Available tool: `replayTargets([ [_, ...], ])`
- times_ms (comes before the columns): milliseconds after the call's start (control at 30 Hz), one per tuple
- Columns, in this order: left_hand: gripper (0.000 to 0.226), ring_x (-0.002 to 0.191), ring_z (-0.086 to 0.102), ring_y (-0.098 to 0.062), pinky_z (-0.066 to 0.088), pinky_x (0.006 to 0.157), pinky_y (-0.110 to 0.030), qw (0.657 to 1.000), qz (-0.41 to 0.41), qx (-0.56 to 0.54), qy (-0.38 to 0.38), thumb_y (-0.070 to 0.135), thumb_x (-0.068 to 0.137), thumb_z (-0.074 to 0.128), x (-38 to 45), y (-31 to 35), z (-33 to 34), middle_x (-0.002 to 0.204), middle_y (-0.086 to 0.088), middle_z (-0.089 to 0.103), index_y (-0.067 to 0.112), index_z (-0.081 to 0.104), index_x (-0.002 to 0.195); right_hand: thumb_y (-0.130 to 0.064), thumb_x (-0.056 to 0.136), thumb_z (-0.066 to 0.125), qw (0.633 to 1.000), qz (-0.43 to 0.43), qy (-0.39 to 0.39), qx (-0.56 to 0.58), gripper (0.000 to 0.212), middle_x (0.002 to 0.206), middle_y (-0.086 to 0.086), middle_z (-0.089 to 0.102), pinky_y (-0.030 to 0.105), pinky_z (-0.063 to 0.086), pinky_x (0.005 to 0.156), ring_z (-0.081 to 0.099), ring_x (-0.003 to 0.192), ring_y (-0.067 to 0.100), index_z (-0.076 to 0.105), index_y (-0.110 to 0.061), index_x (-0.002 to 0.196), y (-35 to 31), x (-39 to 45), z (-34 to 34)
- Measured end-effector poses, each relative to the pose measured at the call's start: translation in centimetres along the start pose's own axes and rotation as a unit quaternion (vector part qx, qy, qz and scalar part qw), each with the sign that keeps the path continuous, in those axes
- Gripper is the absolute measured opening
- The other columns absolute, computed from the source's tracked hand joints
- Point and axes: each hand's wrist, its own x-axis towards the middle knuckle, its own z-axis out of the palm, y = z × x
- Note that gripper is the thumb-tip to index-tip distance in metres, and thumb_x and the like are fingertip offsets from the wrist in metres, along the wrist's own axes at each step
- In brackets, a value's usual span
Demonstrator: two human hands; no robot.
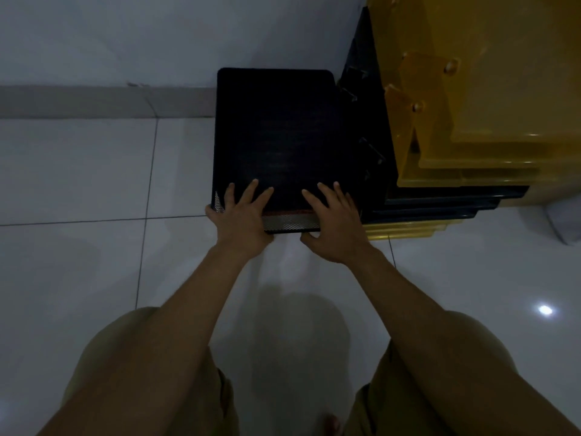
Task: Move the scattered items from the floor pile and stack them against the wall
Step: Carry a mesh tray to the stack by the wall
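Note:
A stack of black mesh panels [276, 133] stands on the floor with its far edge against the wall. My left hand [242, 215] grips the stack's near left corner, fingers spread flat on top and thumb at the side. My right hand [333, 221] grips the near edge to the right, fingers on top and thumb under the front. A strip of shiny mesh [290, 222] shows at the front edge between my hands.
Right of the stack rises a taller pile of yellow translucent panels [490, 99] over black panels [446, 199]. A grey skirting [94, 102] runs along the white wall. Glossy white floor tiles [78, 171] lie to the left. My knees fill the bottom.

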Motion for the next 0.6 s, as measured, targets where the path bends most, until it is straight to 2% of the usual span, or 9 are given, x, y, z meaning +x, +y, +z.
replayTargets([
  [33,0.098,0.146,-0.002,-0.028,0.009,0.105,-0.067,1.000,0.005,-0.019,-0.002,0.045,0.072,0.077,0.0,-0.2,-0.2,0.161,0.009,0.004,0.047,0.016,0.148,-0.052,0.075,0.060,1.000,0.001,-0.007,0.007,0.088,0.158,0.011,0.024,0.056,0.012,0.118,0.009,0.148,0.038,0.028,-0.024,0.153,0.0,0.1,-0.2],
  [133,0.094,0.143,0.004,-0.032,0.015,0.104,-0.058,0.999,0.011,-0.033,0.028,0.039,0.068,0.080,-0.5,-0.1,-0.5,0.161,0.003,0.005,0.047,0.027,0.145,-0.039,0.079,0.070,1.000,0.008,-0.015,0.020,0.090,0.160,0.013,0.017,0.059,0.006,0.118,0.004,0.148,0.038,0.022,-0.025,0.154,-0.4,0.3,-0.3],
  [200,0.087,0.138,0.009,-0.034,0.018,0.101,-0.053,0.995,0.025,-0.031,0.090,0.037,0.068,0.080,-0.7,0.0,-0.6,0.161,-0.004,0.004,0.044,0.036,0.143,-0.031,0.084,0.067,1.000,0.009,-0.007,0.026,0.088,0.161,0.014,0.012,0.061,0.003,0.116,0.003,0.148,0.038,0.017,-0.027,0.155,-1.3,0.3,-0.3],
  [333,0.081,0.129,0.017,-0.033,0.025,0.094,-0.050,0.973,0.032,-0.028,0.225,0.040,0.065,0.081,-0.1,-0.2,-1.3,0.158,-0.011,0.015,0.040,0.044,0.137,-0.021,0.093,0.055,0.998,0.011,0.050,0.038,0.072,0.159,0.015,0.017,0.059,0.008,0.116,0.010,0.148,0.038,0.019,-0.024,0.155,-2.6,1.0,-0.6],
  [600,0.080,0.132,0.013,-0.031,0.023,0.098,-0.053,0.980,0.045,-0.073,0.181,0.038,0.057,0.086,2.5,-1.0,-0.8,0.155,-0.010,0.019,0.039,0.051,0.129,-0.020,0.098,0.047,0.998,0.048,0.030,-0.021,0.066,0.162,0.016,0.007,0.052,0.002,0.118,0.000,0.149,0.036,0.015,-0.024,0.155,-2.8,2.2,-0.2],
])
